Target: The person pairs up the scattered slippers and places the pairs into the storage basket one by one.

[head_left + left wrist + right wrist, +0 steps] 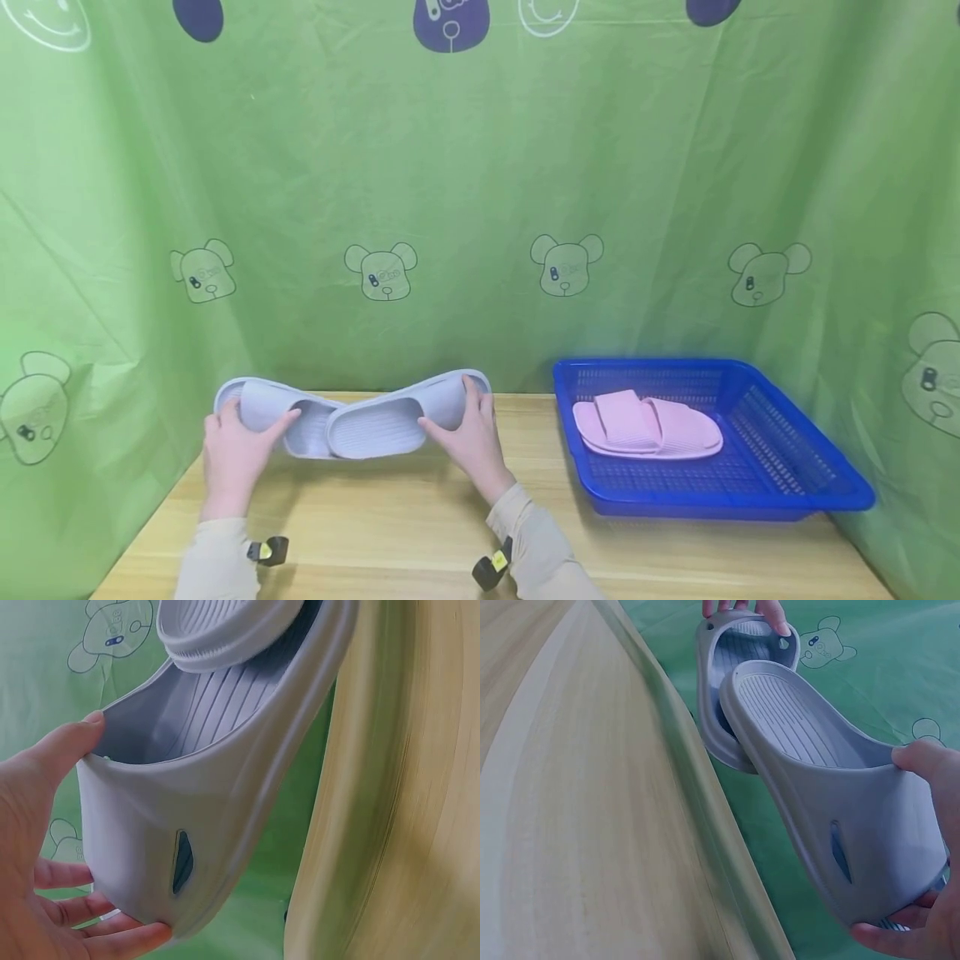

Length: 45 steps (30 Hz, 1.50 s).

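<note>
So far only the pink slippers (647,427) lie in the blue basket (780,492), lower right; left hand (232,454) and right hand (468,437) each grip a grey slipper (375,425), lower left, above the table (375,533), heels overlapping.

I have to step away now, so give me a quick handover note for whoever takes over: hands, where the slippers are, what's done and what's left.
Left hand: grips the strap end of the left grey slipper, thumb inside the strap.
Right hand: grips the strap end of the right grey slipper the same way.
Both grey slippers are held above the wooden table, heels overlapping in the middle, the right one's on top.
Done: a pink pair already lies in the blue basket on the right.
Left, probably: put the grey slippers together and lay them in the basket too.
</note>
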Tool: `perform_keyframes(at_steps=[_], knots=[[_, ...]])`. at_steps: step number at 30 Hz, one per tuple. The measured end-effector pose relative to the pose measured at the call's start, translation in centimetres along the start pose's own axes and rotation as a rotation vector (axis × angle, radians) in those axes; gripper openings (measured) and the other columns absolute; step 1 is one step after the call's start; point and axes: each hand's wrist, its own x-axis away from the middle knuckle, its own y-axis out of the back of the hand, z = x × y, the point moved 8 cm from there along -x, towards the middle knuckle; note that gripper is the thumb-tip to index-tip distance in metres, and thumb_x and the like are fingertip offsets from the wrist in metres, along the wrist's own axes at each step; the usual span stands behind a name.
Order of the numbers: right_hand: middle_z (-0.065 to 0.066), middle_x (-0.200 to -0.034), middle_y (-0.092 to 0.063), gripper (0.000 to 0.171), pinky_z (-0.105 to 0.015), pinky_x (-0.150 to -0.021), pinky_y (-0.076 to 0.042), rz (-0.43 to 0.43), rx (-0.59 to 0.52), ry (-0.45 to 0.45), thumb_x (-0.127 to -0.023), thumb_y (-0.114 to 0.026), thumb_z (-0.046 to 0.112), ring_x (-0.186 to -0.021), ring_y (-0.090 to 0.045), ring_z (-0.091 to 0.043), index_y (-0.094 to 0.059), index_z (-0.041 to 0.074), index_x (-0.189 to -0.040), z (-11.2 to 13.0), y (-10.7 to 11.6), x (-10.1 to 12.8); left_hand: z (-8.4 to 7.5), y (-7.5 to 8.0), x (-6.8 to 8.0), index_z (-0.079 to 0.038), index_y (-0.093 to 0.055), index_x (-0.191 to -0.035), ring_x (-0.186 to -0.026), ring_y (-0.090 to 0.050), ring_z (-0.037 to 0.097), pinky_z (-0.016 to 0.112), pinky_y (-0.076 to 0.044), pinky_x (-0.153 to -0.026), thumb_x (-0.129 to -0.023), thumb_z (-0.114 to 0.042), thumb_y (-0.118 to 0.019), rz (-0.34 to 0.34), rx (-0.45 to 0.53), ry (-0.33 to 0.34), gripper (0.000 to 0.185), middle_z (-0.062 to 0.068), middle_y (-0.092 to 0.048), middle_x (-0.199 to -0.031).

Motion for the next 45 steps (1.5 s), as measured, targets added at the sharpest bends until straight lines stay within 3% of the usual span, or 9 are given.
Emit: perform_keyframes(at_steps=[7, 26, 45], knots=[[-0.021, -0.131, -0.044, 0.105, -0.049, -0.102, -0.048, 0.002, 0.005, -0.016, -0.07, -0.078, 0.059, -0.118, -0.051, -0.037, -0.03, 0.015, -0.152, 0.2, -0.1, 0.2, -0.4, -0.2, 0.3, -0.001, -0.028, -0.15, -0.102, -0.048, 0.042, 0.058, -0.048, -0.081, -0.067, -0.075, -0.07, -0.029, 0.026, 0.009, 0.119, 0.031, -0.04, -0.129], [-0.023, -0.134, -0.045, 0.107, -0.052, -0.101, -0.049, -0.016, 0.022, -0.023, -0.068, -0.077, 0.064, -0.119, -0.053, -0.042, -0.032, 0.013, -0.15, 1.0, 0.3, 0.5, -1.7, -1.6, 0.7, 0.007, -0.029, -0.144, -0.114, -0.046, 0.049, 0.063, -0.043, -0.095, -0.068, -0.077, -0.069, 0.008, 0.016, -0.01, 0.121, 0.035, -0.04, -0.134], [-0.022, -0.138, -0.043, 0.107, -0.052, -0.101, -0.05, -0.018, 0.013, -0.038, -0.066, -0.08, 0.063, -0.119, -0.055, -0.042, -0.033, 0.013, -0.148, 0.8, -0.1, 0.8, -2.5, -2.2, 1.3, 0.009, -0.032, -0.141, -0.108, -0.051, 0.051, 0.061, -0.046, -0.088, -0.066, -0.078, -0.069, -0.021, -0.026, -0.039, 0.12, 0.032, -0.042, -0.132]])
